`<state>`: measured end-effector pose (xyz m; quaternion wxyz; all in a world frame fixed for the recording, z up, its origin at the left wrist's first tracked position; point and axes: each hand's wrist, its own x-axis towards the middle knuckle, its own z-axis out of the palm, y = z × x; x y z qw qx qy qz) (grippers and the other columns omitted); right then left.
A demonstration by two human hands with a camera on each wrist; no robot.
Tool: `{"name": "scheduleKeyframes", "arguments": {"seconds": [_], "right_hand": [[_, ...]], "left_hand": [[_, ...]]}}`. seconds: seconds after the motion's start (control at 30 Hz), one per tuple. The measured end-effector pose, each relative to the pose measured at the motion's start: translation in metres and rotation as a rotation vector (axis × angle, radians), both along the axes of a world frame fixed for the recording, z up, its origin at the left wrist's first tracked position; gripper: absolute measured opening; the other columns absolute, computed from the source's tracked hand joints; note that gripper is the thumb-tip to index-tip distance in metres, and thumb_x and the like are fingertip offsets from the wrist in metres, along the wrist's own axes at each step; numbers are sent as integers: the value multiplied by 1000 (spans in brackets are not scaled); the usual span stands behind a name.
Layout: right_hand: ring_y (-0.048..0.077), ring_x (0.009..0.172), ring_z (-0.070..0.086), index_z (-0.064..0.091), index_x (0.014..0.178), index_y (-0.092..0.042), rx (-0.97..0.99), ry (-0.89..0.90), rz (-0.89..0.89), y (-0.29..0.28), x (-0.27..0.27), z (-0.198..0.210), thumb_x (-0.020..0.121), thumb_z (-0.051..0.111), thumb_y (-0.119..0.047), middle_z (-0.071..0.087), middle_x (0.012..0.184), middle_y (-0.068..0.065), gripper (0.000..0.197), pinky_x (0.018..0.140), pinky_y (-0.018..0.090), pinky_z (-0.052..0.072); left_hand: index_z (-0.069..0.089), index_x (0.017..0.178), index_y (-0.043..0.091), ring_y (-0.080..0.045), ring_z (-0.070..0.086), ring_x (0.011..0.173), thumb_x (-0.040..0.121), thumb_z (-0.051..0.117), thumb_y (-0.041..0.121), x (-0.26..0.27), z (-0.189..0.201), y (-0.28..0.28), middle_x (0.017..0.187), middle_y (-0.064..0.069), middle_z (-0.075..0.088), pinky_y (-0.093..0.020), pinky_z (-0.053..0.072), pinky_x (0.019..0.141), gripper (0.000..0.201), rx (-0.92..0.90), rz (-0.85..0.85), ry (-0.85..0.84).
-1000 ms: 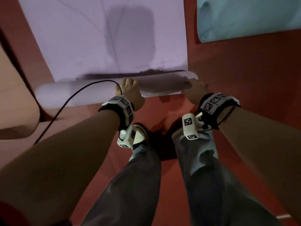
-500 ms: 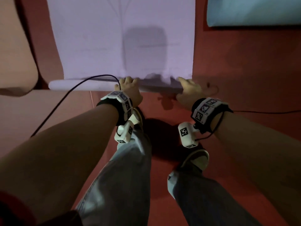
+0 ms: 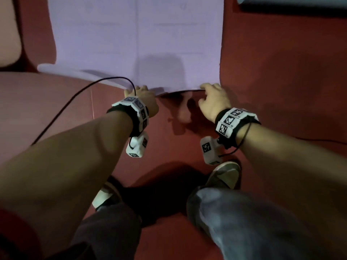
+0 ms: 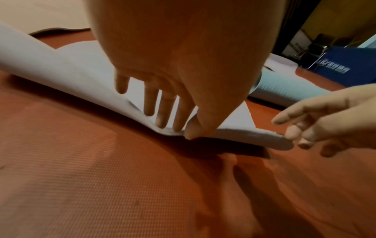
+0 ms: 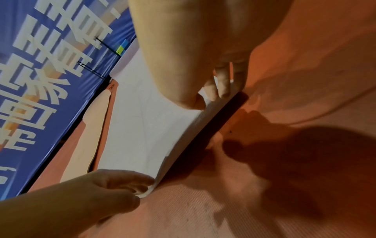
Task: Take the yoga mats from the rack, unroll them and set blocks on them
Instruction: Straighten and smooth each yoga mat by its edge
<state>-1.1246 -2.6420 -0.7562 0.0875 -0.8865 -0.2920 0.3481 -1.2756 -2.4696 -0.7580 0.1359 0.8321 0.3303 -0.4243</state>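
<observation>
Since a second ago the roll has shrunk from a fat tube under both hands to almost nothing: lavender mat is nearly flat, only its near edge curls up. Left hand fingers lie fairly straight on top of that edge with the thumb at the lip, looks like pressing plus a light pinch, not a wrap. Right hand fingers curl over the edge at the near right corner, thumb on the top face, so it's gripping the edge. Key relation: the edge runs left-right directly ahead of both sets of fingers, mat's long axis runs straight away from the person, both hands equally near; leftover curl sticks out left of the left hand, so my guess is that side needs flattening next. Left wrist view shows the edge lifted off the red floor with shadow beneath, plus a rolled light-blue mat beyond; head view barely shows that lift. Right wrist view adds a blue banner at the far end. No blocks visible.
</observation>
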Motion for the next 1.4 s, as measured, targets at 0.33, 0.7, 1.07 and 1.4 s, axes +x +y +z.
{"name": "scheduleKeyframes", "arguments": {"seconds": [0.33, 0.7, 1.07, 1.4], "right_hand": [[31, 91, 63, 69, 104, -15, -146, -57, -35, 64, -9, -61, 85, 60, -27, 69, 110, 11, 24, 70, 26, 41], [30, 100, 62, 64, 111, -14, -69, -31, -210, 58, -30, -68, 84, 68, -27, 66, 110, 9, 30, 74, 28, 45], [24, 84, 59, 64, 101, -12, 219, -21, -704, 18, -15, -83, 82, 67, -19, 61, 93, 3, 21, 74, 30, 48], [20, 60, 56, 54, 108, -7, 446, 620, -1349, 12, -23, -82, 93, 58, -28, 68, 67, 6, 26, 44, 21, 48]], "left_hand": [[58, 131, 25, -32, 59, 116, 94, 51, 35, 7, -69, 21, 128, -9, 62, -35, 48, 89, 39, -54, -86, -150], [67, 116, 16, -33, 58, 111, 94, 54, 28, -15, -58, 32, 120, -8, 64, -33, 45, 87, 27, -32, -108, -300], [55, 115, 22, -32, 49, 114, 80, 61, 18, -12, -65, 26, 118, -8, 54, -46, 41, 96, 36, 203, -194, -331], [53, 102, 23, -32, 53, 103, 82, 60, 16, -11, -58, 28, 110, -8, 55, -40, 40, 84, 22, 214, -218, -400]]}}
